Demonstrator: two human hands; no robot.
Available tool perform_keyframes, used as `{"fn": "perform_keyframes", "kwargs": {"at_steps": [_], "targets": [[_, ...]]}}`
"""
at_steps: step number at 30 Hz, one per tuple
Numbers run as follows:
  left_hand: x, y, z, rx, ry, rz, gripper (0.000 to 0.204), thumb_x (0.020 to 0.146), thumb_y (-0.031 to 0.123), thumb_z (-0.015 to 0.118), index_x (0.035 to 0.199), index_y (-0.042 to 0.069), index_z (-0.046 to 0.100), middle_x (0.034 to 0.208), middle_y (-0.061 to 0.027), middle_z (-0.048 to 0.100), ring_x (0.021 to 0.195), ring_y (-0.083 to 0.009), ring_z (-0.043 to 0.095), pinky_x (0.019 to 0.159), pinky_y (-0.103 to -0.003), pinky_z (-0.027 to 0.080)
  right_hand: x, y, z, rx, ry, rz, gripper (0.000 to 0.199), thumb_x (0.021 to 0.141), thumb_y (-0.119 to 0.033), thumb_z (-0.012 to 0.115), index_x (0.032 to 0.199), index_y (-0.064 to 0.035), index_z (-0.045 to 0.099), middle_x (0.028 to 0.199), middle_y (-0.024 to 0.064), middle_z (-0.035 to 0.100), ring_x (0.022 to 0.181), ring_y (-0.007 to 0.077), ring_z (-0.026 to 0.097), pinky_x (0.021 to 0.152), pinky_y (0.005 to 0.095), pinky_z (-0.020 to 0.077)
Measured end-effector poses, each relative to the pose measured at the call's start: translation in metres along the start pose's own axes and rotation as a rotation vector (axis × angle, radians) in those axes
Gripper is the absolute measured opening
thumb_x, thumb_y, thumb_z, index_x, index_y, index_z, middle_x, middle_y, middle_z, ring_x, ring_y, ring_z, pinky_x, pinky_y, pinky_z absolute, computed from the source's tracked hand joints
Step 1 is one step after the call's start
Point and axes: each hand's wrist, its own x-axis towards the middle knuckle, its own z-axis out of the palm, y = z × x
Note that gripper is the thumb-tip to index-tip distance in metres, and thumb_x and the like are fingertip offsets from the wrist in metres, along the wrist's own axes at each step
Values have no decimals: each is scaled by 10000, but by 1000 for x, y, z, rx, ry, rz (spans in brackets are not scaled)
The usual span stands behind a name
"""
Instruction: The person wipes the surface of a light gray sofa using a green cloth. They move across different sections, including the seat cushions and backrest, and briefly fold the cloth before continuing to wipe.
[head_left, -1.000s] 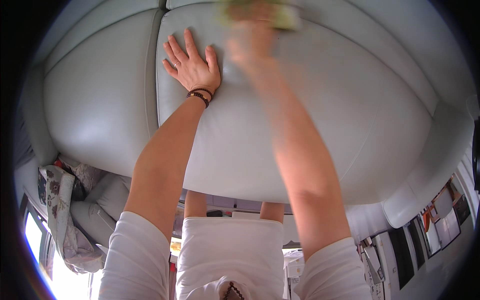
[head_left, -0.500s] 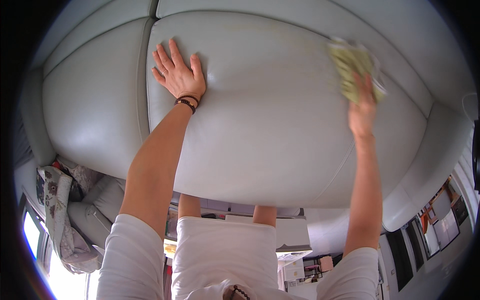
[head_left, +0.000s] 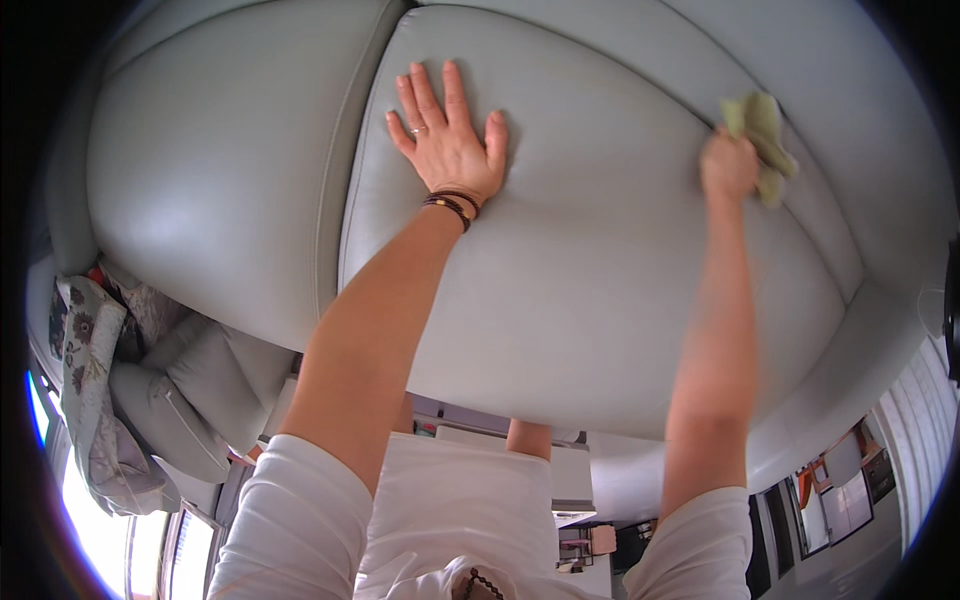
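Observation:
A grey leather sofa cushion [head_left: 570, 290] fills the middle of the view. My left hand [head_left: 455, 150] rests palm down on its far left part, fingers spread, with a ring on one finger and dark beaded bracelets at the wrist. On the right, my right hand [head_left: 730, 166] is closed on a yellow-green cloth [head_left: 762, 140]. The cloth lies against the seam where the seat meets the backrest, bunched and slightly blurred. My right fingers are partly hidden by the back of the hand.
Another grey seat cushion [head_left: 220, 170] adjoins on the left, past a deep seam. The sofa's backrest [head_left: 850, 120] runs along the far right. A flowered fabric cover [head_left: 95, 350] drapes over a grey armchair [head_left: 200, 390] at lower left. A white table [head_left: 572, 475] stands behind my legs.
My right hand has drawn the cloth right toward the backrest seam, and the cloth is now more bunched. The view has shifted; my left hand stays flat on the cushion.

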Motion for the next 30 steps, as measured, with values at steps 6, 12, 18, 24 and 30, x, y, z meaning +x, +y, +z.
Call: {"fn": "perform_keyframes", "kwargs": {"at_steps": [6, 12, 18, 24, 30], "targets": [[-1, -8, 9, -22, -91, -34, 780, 813, 505, 497, 1453, 134, 252, 1529, -179, 103, 1419, -357, 24, 1074, -590, -4, -55, -245, 26, 79, -372, -524, 225, 798, -169, 567, 980, -104, 681, 1034, 135, 659, 923, 330, 629, 759, 408, 505], [0, -3, 2, -52, -28, -18, 716, 848, 474, 456, 1440, 110, 284, 1518, -180, 148, 1416, -357, 62, 1068, -603, 40, -35, -247, 8, 325, -441, -1076, 505, 834, -140, 480, 1336, -194, 486, 1324, 195, 478, 1187, 345, 493, 1046, 447, 333], [0, -5, 4, 2, 13, 14, 686, 872, 464, 428, 1445, 118, 278, 1518, -177, 162, 1414, -337, 102, 1086, -572, 47, 43, -79, -18, 29, -321, -1026, 528, 892, -234, 520, 1400, -276, 381, 1390, 163, 400, 1187, 317, 497, 984, 425, 416], [0, -3, 3, 43, 30, 29, 663, 888, 458, 400, 1443, 117, 279, 1514, -174, 172, 1413, -337, 107, 1096, -544, 38, 69, 133, -19, 146, -139, -695, 565, 905, -107, 490, 1397, -351, 355, 1464, 120, 323, 1172, 352, 507, 985, 415, 426], [-1, -5, 8, 31, 38, 37, 664, 884, 452, 404, 1443, 117, 277, 1511, -180, 177, 1414, -339, 95, 1093, -552, 40, 38, 288, -19, 54, -61, 46, 465, 925, -383, 482, 1266, -72, 534, 1293, 172, 523, 1216, 328, 474, 1010, 383, 357]]}}
